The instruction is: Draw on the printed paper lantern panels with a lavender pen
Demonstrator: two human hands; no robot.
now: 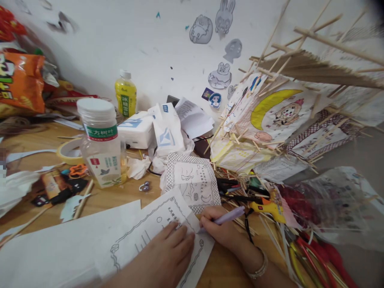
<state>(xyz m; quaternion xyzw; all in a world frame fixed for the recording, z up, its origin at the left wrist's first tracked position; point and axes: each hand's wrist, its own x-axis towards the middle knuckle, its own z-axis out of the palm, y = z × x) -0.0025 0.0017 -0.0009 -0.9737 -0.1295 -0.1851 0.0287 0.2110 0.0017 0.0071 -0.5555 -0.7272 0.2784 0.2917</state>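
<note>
My right hand [217, 226] grips a light purple pen [230, 215], its tip down near the right-hand border of a white paper sheet [141, 224]. That sheet carries a hand-drawn wavy frame, a few lines of writing and some upright strokes. Across its middle lies my left hand [172, 252], palm down with the fingers stretched out, holding nothing. Just beyond the sheet is a smaller drawn card [192, 180] with a cross-hatched border, writing and a crescent. Blank white paper [60, 248] extends to the left, partly beneath the drawn sheet.
A clear plastic bottle [100, 148], a tape roll [70, 151] and tissue packs [166, 128] stand beyond the paper. To the right are a stick frame with drawings [276, 108], a yellow glue gun [268, 210] and red-handled pliers [312, 256]. A yellow drink bottle [125, 96] stands by the wall.
</note>
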